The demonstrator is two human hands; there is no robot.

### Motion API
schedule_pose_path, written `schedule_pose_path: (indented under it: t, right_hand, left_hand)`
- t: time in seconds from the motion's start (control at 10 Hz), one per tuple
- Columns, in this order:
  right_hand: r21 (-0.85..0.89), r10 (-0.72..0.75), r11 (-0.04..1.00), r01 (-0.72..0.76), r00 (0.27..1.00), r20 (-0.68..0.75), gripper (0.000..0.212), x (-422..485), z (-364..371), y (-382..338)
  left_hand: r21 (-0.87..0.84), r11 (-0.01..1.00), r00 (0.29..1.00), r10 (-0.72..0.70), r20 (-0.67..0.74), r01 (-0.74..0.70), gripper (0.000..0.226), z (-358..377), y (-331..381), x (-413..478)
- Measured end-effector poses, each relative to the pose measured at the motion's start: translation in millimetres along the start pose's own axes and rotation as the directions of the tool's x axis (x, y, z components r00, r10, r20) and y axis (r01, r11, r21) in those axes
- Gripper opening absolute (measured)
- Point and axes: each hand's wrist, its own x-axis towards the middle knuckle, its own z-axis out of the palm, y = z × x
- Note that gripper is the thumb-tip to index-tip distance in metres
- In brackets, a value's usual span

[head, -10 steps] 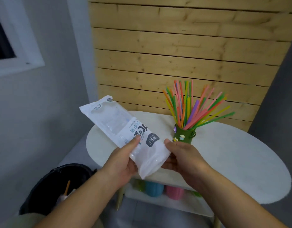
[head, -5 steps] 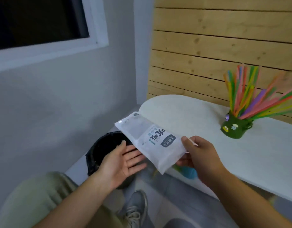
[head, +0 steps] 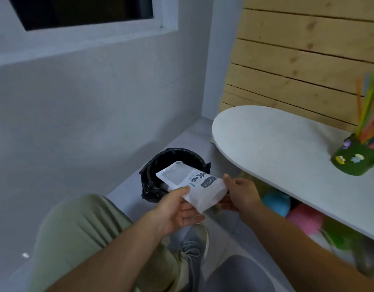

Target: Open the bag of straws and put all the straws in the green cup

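The white plastic straw bag [head: 190, 184] looks flat and empty. It hangs over the black bin [head: 173, 159] on the floor. My left hand [head: 179, 209] grips its near corner with thumb on top. My right hand [head: 238, 192] holds the bag's right edge. The green cup [head: 354, 159] with small stickers stands on the white table [head: 276, 144] at the far right. Many coloured straws [head: 369, 114] fan out of the cup.
The bin has a black liner and sits by the grey wall. Under the table are blue [head: 276, 201], pink [head: 304, 218] and green things on a lower shelf. My legs and a grey shoe [head: 194, 245] are below my hands. A wooden slat wall stands behind the table.
My view has swung left and down, away from the table. The bag has moved from in front of the cup to over the bin. My left hand has taken hold of it again.
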Motion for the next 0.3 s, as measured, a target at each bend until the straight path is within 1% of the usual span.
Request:
schedule_pose_path:
  t: [0.1, 0.2, 0.3]
  right_hand:
    - [-0.020, 0.021, 1.000, -0.021, 1.000, -0.010, 0.045, 14, 11, 3]
    - [-0.065, 0.044, 0.997, -0.043, 0.999, 0.016, 0.041, 26, 18, 6]
    - [-0.066, 0.110, 0.992, -0.109, 0.994, 0.013, 0.039, 33, 19, 12]
  left_hand:
    - [-0.023, 0.999, 1.000, -0.022, 0.008, 0.022, 0.046, -2, -1, 11]
    - [-0.027, 0.997, 0.997, -0.071, 0.023, 0.072, 0.055, -5, -3, 15]
    - [-0.017, 0.989, 0.989, -0.145, 0.038, 0.146, 0.061, -8, -12, 17]
